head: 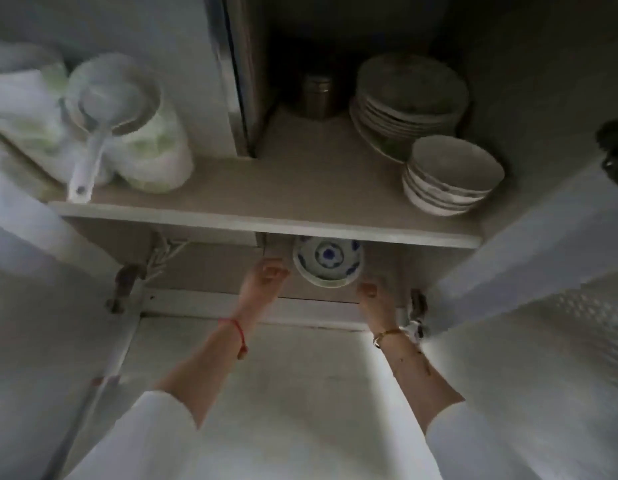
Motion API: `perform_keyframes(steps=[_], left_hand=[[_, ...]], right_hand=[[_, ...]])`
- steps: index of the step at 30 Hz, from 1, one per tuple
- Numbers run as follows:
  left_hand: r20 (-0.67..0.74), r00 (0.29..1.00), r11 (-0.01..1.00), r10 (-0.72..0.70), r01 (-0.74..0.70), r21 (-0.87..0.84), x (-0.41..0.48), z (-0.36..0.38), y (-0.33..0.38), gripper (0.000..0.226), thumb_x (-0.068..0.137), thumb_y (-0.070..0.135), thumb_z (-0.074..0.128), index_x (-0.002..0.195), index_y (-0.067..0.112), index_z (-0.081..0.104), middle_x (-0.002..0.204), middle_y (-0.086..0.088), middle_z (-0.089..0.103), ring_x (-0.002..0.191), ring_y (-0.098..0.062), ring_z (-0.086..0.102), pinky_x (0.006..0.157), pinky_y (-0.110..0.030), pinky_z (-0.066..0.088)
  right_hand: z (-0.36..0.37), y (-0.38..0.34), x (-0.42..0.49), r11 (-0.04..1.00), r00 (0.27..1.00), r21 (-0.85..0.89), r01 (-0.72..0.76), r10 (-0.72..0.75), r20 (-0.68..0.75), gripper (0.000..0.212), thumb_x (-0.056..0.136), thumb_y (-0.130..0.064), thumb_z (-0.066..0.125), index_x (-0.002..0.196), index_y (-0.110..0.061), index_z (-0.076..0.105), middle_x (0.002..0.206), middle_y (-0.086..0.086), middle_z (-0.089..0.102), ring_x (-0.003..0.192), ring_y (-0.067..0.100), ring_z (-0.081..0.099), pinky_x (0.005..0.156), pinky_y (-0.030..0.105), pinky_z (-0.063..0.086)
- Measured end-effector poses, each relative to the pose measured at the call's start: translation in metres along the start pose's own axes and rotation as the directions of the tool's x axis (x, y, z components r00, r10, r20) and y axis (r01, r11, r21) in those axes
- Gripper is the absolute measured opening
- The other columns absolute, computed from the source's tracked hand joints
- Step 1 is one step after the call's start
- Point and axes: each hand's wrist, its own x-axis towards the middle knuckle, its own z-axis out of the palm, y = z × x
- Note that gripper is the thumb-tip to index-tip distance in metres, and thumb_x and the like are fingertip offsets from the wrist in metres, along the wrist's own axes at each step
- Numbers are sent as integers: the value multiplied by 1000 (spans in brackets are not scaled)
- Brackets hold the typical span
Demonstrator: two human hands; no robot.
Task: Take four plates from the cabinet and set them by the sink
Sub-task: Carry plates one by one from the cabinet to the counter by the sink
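up close, a blue-patterned plate stack [328, 263] sits at the lower shelf's front edge, the left hand [264, 282] and right hand [373, 294] open either side, apart from it (upper shelf [266, 216] carries plain plates [409, 98] and bowls [451, 174]).

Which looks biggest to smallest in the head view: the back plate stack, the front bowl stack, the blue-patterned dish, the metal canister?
1. Back plate stack
2. Front bowl stack
3. Blue-patterned dish, though it sits on a different shelf, so true size is unsure
4. Metal canister
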Motion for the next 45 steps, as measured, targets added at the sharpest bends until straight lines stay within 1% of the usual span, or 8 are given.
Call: perform_keyframes(steps=[3, 8, 19, 24, 30, 34, 40, 45], left_hand=[[4, 1000, 1000, 21, -21, -13, 57, 31, -22, 32, 95, 7, 58, 127, 4, 61, 118, -15, 66, 102, -28, 64, 90, -34, 54], [-23, 999, 999, 48, -48, -19, 129, 66, -55, 47, 91, 12, 67, 134, 1, 52, 126, -22, 63, 110, -34, 63, 95, -45, 55], [15, 983, 962, 183, -182, 202, 185, 97, -74, 41, 77, 19, 66, 116, 10, 69, 109, -14, 75, 103, -28, 71, 86, -44, 60], [6, 981, 963, 193, -191, 189, 181, 102, -68, 50, 79, 6, 72, 128, 6, 60, 123, -16, 69, 114, -33, 65, 93, -44, 56], [-70, 979, 981, 192, -194, -12, 171, 96, -82, 42, 68, 8, 74, 108, 14, 64, 105, -14, 71, 101, -36, 69, 85, -55, 59], [-93, 969, 968, 230, -238, -76, 153, 80, -93, 31, 77, -2, 68, 90, 26, 64, 89, 2, 69, 92, -28, 69, 85, -51, 59], [-155, 945, 952, 289, -300, -54, 122, 46, -113, 50, 76, 3, 69, 86, 52, 65, 96, -1, 70, 97, -29, 69, 88, -49, 58], [-192, 961, 972, 200, -219, -86, 62, 13, -110, 34, 84, 5, 67, 108, 27, 59, 102, 0, 65, 90, -25, 65, 82, -37, 57]], right_hand=[[23, 35, 62, 988, 996, -127, 85, -88, -23, 15, 89, -11, 55, 93, 1, 63, 90, 16, 66, 92, 28, 61, 78, 33, 42], [46, 63, 131, 972, 994, -210, 103, -109, -18, 39, 98, -17, 48, 134, -3, 48, 131, 19, 54, 121, 39, 51, 95, 34, 41], [69, 88, 201, 955, 972, -218, 199, -220, -79, 24, 77, -15, 59, 96, -1, 65, 91, 20, 72, 87, 36, 69, 66, 26, 43], [69, 85, 197, 935, 952, -234, 266, -293, -89, 32, 73, -15, 62, 105, -9, 64, 99, 12, 72, 91, 30, 67, 79, 41, 57], [64, 73, 159, 957, 964, -154, 247, -259, -64, 32, 79, 2, 58, 110, -1, 57, 98, 13, 67, 90, 27, 61, 72, 26, 41], [71, 72, 129, 966, 965, 0, 259, -258, -45, 24, 79, 7, 58, 90, -14, 52, 92, 13, 65, 90, 28, 63, 67, 21, 47], [85, 69, 87, 964, 974, 143, 225, -227, 2, 38, 79, 3, 60, 106, -21, 48, 90, -4, 64, 98, 32, 66, 80, 56, 57], [81, 45, 32, 970, 976, 126, 208, -214, 36, 41, 81, 2, 59, 106, -28, 46, 88, -16, 60, 95, 31, 66, 78, 53, 58]])
